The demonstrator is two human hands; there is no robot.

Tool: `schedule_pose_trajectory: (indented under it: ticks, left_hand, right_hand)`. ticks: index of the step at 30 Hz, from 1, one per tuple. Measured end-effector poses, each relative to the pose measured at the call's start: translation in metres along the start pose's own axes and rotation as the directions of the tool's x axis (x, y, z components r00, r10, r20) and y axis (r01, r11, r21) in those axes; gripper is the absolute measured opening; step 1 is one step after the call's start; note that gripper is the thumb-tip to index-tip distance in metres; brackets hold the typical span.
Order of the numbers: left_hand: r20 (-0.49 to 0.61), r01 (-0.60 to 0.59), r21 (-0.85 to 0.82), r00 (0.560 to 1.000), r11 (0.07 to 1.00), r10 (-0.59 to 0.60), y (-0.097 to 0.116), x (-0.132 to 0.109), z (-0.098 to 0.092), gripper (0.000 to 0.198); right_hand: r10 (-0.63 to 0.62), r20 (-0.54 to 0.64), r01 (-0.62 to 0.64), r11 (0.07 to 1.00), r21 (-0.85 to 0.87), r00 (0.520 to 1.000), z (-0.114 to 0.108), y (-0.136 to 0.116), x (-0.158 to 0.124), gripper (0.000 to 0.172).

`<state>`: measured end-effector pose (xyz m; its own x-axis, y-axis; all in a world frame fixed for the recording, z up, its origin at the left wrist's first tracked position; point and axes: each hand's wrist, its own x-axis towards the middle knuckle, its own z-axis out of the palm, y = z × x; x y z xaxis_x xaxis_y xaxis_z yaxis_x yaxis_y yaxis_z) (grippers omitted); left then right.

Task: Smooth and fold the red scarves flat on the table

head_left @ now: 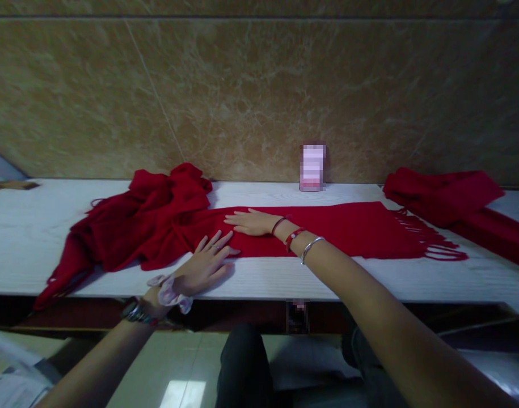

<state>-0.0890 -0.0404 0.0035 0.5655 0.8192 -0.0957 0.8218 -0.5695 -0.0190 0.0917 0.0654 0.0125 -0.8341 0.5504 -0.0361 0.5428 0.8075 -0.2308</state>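
A red fringed scarf lies along the white tabletop. Its right part is spread flat, with the tassels pointing right, while its left part is heaped in loose folds. My right hand rests palm down on the flat cloth, fingers stretched to the left. Just in front of it, my left hand lies with fingers spread, fingertips on the scarf's near edge. Neither hand grips the cloth. At the right, a second red cloth is bunched and partly folded, running off toward the frame's edge.
A phone-like object, blurred out, leans upright against the brown marbled wall at the table's back. The white table is narrow, with a dark open shelf below its front edge. My knees are under it. Something white stands at the lower left.
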Motion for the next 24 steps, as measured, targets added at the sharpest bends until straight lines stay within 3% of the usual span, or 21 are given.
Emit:
schedule_pose_trajectory:
  ticks: [5,9,12,14,19,22,24]
  left_hand:
    - [-0.026,-0.025,-0.017,0.999,1.0,0.025,-0.002,-0.001,0.002,0.041]
    - [-0.039,-0.028,-0.022,0.999,0.999,0.028,-0.003,-0.001,0.004,0.041]
    - [-0.026,-0.023,-0.01,0.999,1.0,0.023,-0.003,-0.001,0.002,0.041]
    - [0.013,-0.026,0.023,1.0,0.999,0.025,-0.002,0.0,-0.004,0.04]
    - [0.162,-0.056,0.142,0.986,0.988,0.033,0.013,0.019,-0.044,0.033]
    - [0.113,-0.022,0.138,0.994,0.99,0.007,0.026,0.049,-0.065,0.032]
    - [-0.015,0.017,0.082,1.0,0.997,-0.016,0.037,0.073,-0.069,0.039]
  right_hand:
    - [0.267,-0.049,-0.268,0.963,-0.026,0.962,-0.002,0.028,0.007,0.048]
    - [0.34,-0.189,-0.341,0.94,0.03,0.921,-0.006,0.04,-0.016,0.053]
    - [0.319,-0.273,-0.31,0.948,0.079,0.908,-0.007,0.032,-0.059,0.057]
    - [0.306,-0.233,-0.296,0.952,0.078,0.923,-0.007,0.022,-0.097,0.058]
    - [0.316,-0.169,-0.31,0.949,0.059,0.934,0.004,-0.006,-0.173,0.06]
    - [0.364,-0.166,-0.368,0.93,0.007,0.916,0.019,-0.021,-0.187,0.058]
    - [0.367,-0.187,-0.382,0.923,-0.047,0.911,0.027,-0.027,-0.188,0.054]
